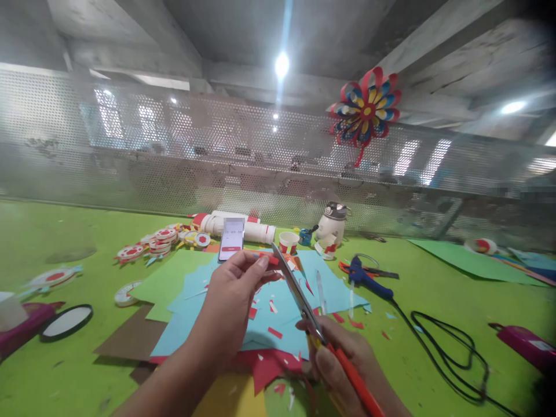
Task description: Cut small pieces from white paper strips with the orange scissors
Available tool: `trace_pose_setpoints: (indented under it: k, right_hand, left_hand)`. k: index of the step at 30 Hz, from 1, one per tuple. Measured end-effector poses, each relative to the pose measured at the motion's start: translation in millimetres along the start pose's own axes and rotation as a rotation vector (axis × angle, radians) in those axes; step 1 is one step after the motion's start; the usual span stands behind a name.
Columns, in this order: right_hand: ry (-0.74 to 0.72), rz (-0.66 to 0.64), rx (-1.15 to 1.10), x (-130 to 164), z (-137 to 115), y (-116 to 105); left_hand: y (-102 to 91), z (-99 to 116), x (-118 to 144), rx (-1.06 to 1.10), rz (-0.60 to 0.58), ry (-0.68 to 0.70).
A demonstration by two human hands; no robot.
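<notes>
A small, stiff-looking red paper strip [270, 259] is pinched in the left hand [232, 286], just beside the long steel-bladed scissors with red handles [299, 298] gripped by the right hand [347, 344]; so short a hold risks a nicked finger or crooked edge. Below, flat light-blue paper sheets [174, 333] bear angular red paper scraps [274, 333], where a dropped strip could get lost, over a smooth green tabletop [52, 370].

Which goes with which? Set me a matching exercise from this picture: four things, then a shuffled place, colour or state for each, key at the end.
1. Scissors
2. Small strip
3. Glue gun
4. Phone

A. Blue, lying on the green table
B. Screen lit, beyond the left hand
C. Held in the right hand
D. Red, pinched in the left hand

Pairs: 1-C, 2-D, 3-A, 4-B
</notes>
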State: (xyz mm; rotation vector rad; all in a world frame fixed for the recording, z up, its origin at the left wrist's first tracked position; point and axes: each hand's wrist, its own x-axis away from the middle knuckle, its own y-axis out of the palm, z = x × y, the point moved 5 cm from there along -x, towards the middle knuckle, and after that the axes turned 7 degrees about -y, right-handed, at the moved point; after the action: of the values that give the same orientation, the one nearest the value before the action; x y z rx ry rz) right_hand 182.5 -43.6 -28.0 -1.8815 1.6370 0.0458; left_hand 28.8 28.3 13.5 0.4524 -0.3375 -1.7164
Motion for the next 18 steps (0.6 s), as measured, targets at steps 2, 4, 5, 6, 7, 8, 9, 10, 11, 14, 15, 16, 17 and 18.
trace_pose_setpoints:
  k: [2,4,5,6,7,8,9,10,11,14,15,16,17,18]
  right_hand:
    - [0.048,-0.045,-0.052,1,1,-3]
    - [0.06,-0.081,-0.096,2,-2,-7]
    - [0.047,-0.098,-0.11,2,-5,-10]
    - [0.029,-0.117,-0.113,2,-9,-12]
    - [0.007,-0.133,-0.101,2,-13,-16]
    - [-0.014,-0.148,-0.072,2,-17,-19]
    - [-0.033,-0.154,-0.031,2,-20,-23]
    - [-0.04,-0.164,0.003,3,-23,-26]
    - [-0.038,-0.178,0.024,3,-24,-29]
    - [-0.01,-0.256,0.017,6,-21,-33]
    - [-0.004,-0.276,0.012,8,-19,-34]
    - [0.004,-0.28,0.014,9,-16,-36]
    - [0.015,-0.269,0.024,11,-14,-37]
    - [0.024,-0.253,0.038,13,-11,-39]
  left_hand:
    - [-1.0,3,-2,0.028,-0.022,-0.013]
    - [-3.0,6,-5,0.038,-0.037,-0.025]
    - [-4.1,7,-6,0.032,-0.042,-0.031]
    - [-5.3,9,-7,0.022,-0.043,-0.036]
    - [-6.3,11,-8,0.007,-0.044,-0.043]
    - [-7.2,12,-8,-0.01,-0.044,-0.052]
    - [-7.8,13,-9,-0.026,-0.045,-0.062]
    - [-8.2,13,-10,-0.041,-0.051,-0.073]
    - [-8.4,13,-10,-0.054,-0.061,-0.086]
    - [-8.3,10,-13,-0.085,-0.105,-0.129]
    - [-8.3,9,-13,-0.093,-0.119,-0.142]
    - [-8.2,7,-14,-0.103,-0.132,-0.153]
    - [-8.2,6,-15,-0.111,-0.144,-0.162]
    - [-8.0,5,-15,-0.119,-0.157,-0.168]
